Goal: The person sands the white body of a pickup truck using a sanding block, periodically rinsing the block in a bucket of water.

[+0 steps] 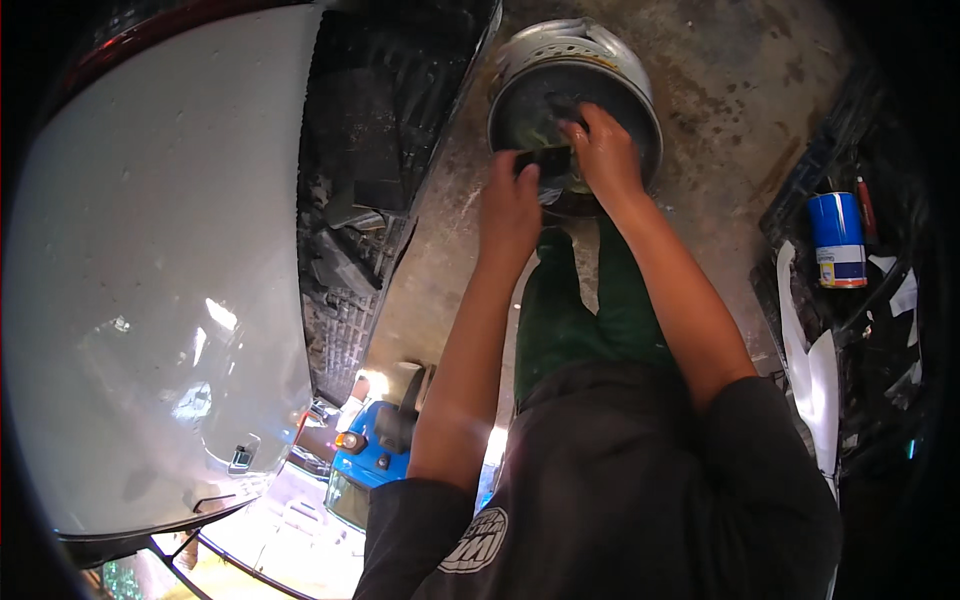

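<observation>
Both hands are over a round dark-topped vessel (503,100) with pale, worn outer sides, standing on the floor at the far middle. A small dark rectangular block (545,159) is gripped at one end by my left hand (510,200), its thumb and fingers closed around it. My right hand (608,158) is just right of the block, fingers bent and pinched together. Something dark shows at its fingertips, too blurred to name. Whether the right fingers also touch the block cannot be made out.
A large pale vehicle panel (160,250) fills the left side, with dark slotted plastic parts (350,150) beside it. To the right, a blue can (838,240) stands among black parts and torn white sheets (815,390). A blue object (375,445) is at lower left.
</observation>
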A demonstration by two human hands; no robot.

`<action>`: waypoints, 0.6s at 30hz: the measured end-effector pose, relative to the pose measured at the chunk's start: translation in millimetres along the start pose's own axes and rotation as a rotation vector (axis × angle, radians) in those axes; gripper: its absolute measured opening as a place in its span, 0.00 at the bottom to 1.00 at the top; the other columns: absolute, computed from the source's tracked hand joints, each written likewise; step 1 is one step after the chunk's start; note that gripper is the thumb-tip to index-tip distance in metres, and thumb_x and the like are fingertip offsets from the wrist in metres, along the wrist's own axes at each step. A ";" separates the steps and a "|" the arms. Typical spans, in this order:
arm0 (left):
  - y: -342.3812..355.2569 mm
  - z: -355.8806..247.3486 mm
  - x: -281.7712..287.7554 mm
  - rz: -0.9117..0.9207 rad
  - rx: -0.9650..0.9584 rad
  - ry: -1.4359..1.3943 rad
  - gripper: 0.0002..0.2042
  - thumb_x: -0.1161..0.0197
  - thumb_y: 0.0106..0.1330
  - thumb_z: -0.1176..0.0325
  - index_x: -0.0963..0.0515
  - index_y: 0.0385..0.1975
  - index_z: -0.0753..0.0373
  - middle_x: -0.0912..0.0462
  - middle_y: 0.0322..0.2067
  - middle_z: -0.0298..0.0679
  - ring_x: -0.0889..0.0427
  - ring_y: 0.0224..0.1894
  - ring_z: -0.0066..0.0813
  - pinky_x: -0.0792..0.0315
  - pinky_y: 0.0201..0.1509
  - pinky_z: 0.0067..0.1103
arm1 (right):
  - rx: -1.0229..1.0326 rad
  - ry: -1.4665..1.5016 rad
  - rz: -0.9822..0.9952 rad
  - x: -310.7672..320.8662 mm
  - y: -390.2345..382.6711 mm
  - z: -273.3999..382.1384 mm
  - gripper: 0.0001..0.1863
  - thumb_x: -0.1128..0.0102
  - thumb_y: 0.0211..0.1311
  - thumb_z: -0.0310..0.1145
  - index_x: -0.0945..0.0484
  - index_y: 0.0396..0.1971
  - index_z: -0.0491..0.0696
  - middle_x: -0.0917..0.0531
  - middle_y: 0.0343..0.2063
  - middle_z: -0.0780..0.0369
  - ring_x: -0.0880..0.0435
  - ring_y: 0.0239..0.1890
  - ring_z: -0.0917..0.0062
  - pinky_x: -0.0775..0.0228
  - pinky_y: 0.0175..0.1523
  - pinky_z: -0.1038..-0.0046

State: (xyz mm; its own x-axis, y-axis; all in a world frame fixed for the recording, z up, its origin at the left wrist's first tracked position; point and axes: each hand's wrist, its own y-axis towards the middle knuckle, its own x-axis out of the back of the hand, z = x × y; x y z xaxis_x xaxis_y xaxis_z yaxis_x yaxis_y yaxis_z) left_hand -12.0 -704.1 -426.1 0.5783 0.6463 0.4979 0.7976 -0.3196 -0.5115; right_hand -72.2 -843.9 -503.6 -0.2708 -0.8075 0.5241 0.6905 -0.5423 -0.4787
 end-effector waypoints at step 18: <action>48.0 32.0 -77.3 0.262 0.009 0.624 0.13 0.48 0.67 0.71 0.20 0.47 0.64 0.15 0.43 0.58 0.15 0.48 0.57 0.22 0.53 0.44 | -0.097 1.200 -0.314 89.3 -31.2 -4.6 0.14 0.33 0.67 0.33 0.28 0.45 0.46 0.19 0.35 0.64 0.19 0.39 0.80 0.27 0.46 0.73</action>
State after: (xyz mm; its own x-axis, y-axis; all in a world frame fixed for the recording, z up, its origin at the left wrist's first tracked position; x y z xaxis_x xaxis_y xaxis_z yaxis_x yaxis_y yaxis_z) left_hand -23.9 -747.3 -511.5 0.7454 0.0255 0.6662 0.6173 -0.4036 -0.6753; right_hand -121.0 -900.1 -445.1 -0.8918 -0.3144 -0.3253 0.4469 -0.7238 -0.5258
